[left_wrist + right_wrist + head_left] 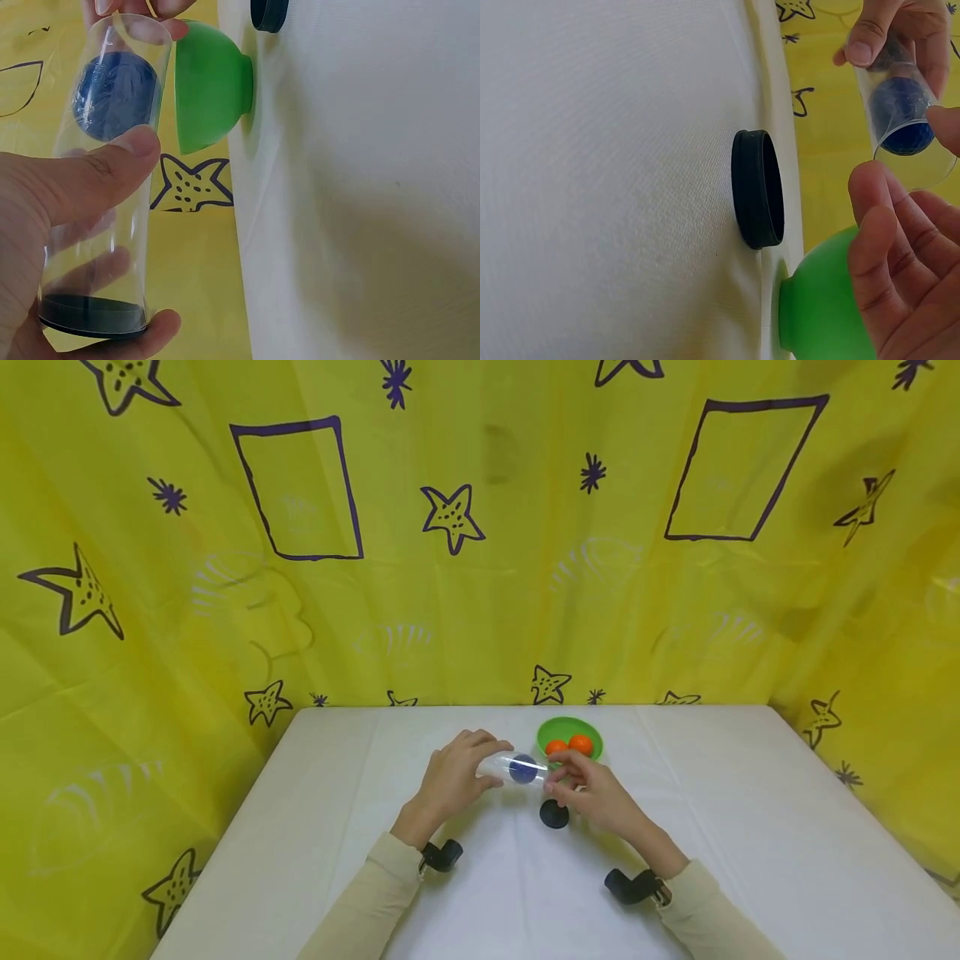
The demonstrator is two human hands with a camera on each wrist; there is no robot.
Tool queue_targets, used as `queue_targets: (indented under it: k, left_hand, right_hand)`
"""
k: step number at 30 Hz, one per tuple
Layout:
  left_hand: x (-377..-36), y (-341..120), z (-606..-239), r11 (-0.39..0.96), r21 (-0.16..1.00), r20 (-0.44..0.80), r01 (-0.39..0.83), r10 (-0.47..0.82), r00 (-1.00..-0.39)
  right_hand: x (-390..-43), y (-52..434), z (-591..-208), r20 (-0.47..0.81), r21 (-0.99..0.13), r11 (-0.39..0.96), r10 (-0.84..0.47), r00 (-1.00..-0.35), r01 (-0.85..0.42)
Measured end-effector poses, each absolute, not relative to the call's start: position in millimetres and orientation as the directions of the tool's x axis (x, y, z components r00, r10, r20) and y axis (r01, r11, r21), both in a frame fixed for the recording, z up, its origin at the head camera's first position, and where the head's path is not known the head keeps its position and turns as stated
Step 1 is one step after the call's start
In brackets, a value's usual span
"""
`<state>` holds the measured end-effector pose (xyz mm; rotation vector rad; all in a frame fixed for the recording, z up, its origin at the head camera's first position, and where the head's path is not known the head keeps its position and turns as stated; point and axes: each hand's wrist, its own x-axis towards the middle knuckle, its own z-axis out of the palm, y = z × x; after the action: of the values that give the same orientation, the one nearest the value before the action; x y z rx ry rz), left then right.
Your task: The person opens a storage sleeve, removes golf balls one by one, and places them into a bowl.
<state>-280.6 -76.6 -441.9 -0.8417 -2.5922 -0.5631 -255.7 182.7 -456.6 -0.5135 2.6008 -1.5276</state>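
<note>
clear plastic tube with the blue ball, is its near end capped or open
Open. The clear plastic tube shows a bare rim; the black round cap lies on the white table.

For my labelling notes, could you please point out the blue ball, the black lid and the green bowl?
blue ball (115, 95), left wrist view, its middle.
black lid (757, 189), right wrist view, its rim.
green bowl (558, 729), head view, inner wall.

On the tabletop (750, 827), I see a tube (517, 768) held lying sideways between my left hand (453, 777) and right hand (592, 789), a ball (522, 769) inside it. A bowl (567, 729) holding two fruits (580, 744) sits just behind; a cap (554, 814) lies in front.
</note>
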Motion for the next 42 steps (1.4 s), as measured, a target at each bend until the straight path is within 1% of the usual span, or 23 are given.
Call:
queue_targets:
  k: [12, 22, 42]
  left_hand:
    - [-279.5, -74.0, -441.2, 0.745, 0.294, 0.448, 0.599, 0.446, -0.775]
    - [-279.0, -75.0, -439.8, 0.746, 0.301, 0.451, 0.595, 0.438, -0.777]
    - [-278.2, -78.1, -436.5, 0.747, 0.323, 0.456, 0.582, 0.416, -0.787]
  right_hand:
    - [-254.6, 183.2, -455.6, 0.085, -0.863, 0.446, -0.33, -0.94, -0.235]
    - [-255.0, 184.4, -455.4, 0.069, -0.872, 0.443, -0.307, -0.949, -0.207]
    - [-256.4, 187.9, -455.8, 0.057, -0.863, 0.466, -0.291, -0.955, -0.193]
